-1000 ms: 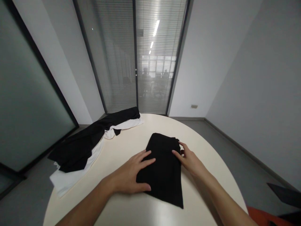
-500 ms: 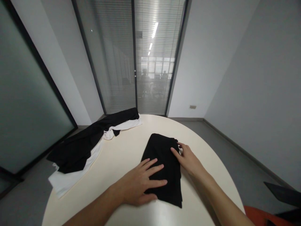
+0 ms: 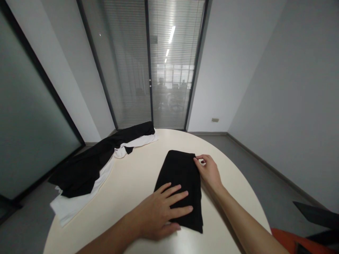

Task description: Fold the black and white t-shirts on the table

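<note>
A black folded garment (image 3: 180,173) lies flat on the round cream table (image 3: 137,176) in front of me. My left hand (image 3: 165,210) rests on its lower left part with the fingers spread and the palm down. At its far right corner, the thumb and forefinger of my right hand (image 3: 209,173) pinch the edge of the cloth. What kind of garment it is cannot be told from its folded shape.
To the left, a black garment (image 3: 87,162) and white garments (image 3: 76,206) lie loosely heaped along the table edge. An orange-red chair (image 3: 286,243) stands at the lower right. Beyond the table are a glass partition with blinds (image 3: 172,98) and a grey wall.
My right hand has moved slightly up to the garment's far right corner, its thumb and forefinger now closed on it. That corner's edge looks neater. My left hand has slid slightly right on the cloth.
</note>
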The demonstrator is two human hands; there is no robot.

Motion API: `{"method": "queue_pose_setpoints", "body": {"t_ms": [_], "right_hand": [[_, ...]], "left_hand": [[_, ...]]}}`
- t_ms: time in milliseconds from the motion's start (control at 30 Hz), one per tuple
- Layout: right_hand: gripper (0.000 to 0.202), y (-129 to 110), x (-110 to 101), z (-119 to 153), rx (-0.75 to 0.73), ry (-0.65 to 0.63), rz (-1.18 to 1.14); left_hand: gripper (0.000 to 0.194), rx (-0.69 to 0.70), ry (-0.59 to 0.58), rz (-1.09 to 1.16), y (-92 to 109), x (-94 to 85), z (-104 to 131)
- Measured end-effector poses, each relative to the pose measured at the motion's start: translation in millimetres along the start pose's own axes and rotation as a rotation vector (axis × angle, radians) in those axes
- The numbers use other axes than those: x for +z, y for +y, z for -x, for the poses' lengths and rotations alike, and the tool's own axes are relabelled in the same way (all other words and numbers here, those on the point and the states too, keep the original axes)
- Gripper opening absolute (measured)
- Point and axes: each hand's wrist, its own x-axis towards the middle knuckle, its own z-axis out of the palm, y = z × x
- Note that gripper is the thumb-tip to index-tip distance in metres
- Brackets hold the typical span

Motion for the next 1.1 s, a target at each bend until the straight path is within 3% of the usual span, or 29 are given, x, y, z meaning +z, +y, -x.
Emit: {"method": "queue_pose_setpoints", "body": {"t_ms": [167,300,400,500,633,700,867,1000,1100], "right_hand": [[0.037,9.7,3.2,-2.2,0.144,-0.147,-0.003],[0.047,12.1,6.1,-2.3,-0.085,-0.081,0.073],[0.045,12.6,8.9,-2.4,-0.15,-0.199,0.155],[0.045,10.0,9.2,-0.2,-0.079,-0.306,0.244],[0.056,-9.7,-3.9,7.8,0.051,-0.225,0.413],[0.065,-23.5,-15.0,12.8,0.143,-0.272,0.47],[0.08,-43.8,-34.6,23.4,0.314,-0.532,0.526],[0.066,-43.5,-32.5,28.8,0.269,-0.567,0.429],[0.055,-36.7,-25.0,30.0,0.202,-0.508,0.295]], "left_hand": [[0.059,-0.006,-0.03,0.005,1.0,1.5,-1.9],[0.056,0.01,-0.028,-0.032,4.2,2.3,-3.0],[0.052,0.047,-0.019,-0.063,8.7,3.4,-5.2],[0.051,0.079,-0.019,-0.067,12.0,4.3,-7.7],[0.051,0.08,-0.008,-0.022,11.8,0.7,-7.1],[0.053,0.066,0.014,0.026,9.8,-3.8,-4.8],[0.054,-0.106,0.078,0.136,-3.6,-10.4,4.4],[0.057,-0.327,0.107,0.256,-15.7,-2.9,11.0],[0.057,-0.369,0.099,0.373,-16.0,2.2,12.4]]}}
